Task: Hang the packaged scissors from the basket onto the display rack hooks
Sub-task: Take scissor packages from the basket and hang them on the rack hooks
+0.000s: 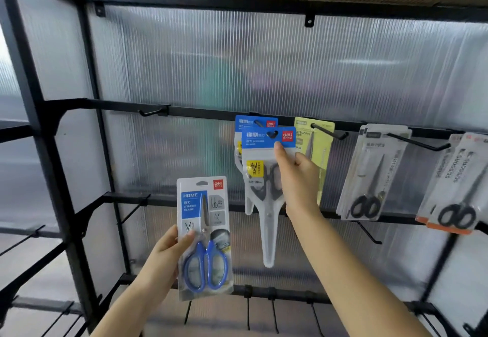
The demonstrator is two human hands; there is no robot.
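Note:
My left hand [169, 247] grips a packaged pair of blue-handled scissors [204, 236] by its left edge, upright in front of the rack. My right hand [295, 175] pinches a blue-topped pack of grey scissors [264, 178] at its right side, the hang hole level with a hook on the upper rail [118, 105]. A matching blue-topped pack [250, 121] hangs just behind it. The basket is out of view.
An empty hook [151, 112] sits on the rail at the left. To the right hang a yellow scissors pack [317, 149], several grey packs [369, 175] and orange-edged packs [456, 186]. Lower rails [126, 198] carry bare hooks. Ribbed translucent panels back the black frame.

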